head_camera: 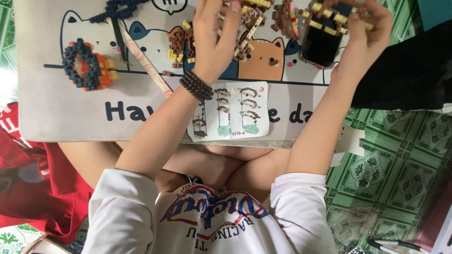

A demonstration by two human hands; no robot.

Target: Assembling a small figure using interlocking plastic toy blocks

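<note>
My left hand (214, 40), with a dark bead bracelet (197, 85) on its wrist, grips a brown and yellow block build (249, 21) over a grey cat-print mat (70, 113). My right hand (365, 40) holds a second strip of brown and yellow blocks (327, 16) above a black phone (321, 44). An instruction sheet (233, 113) lies on the mat between my forearms. More loose brown and yellow blocks (178, 47) sit just left of my left hand.
A navy and orange ring-shaped block model (87, 66) lies at the mat's left, a navy block piece (115, 9) above it. Red cloth (33, 178) lies left, black fabric (405, 66) right. The floor has green patterned tiles (391, 169), with pens (391, 244) at the bottom right.
</note>
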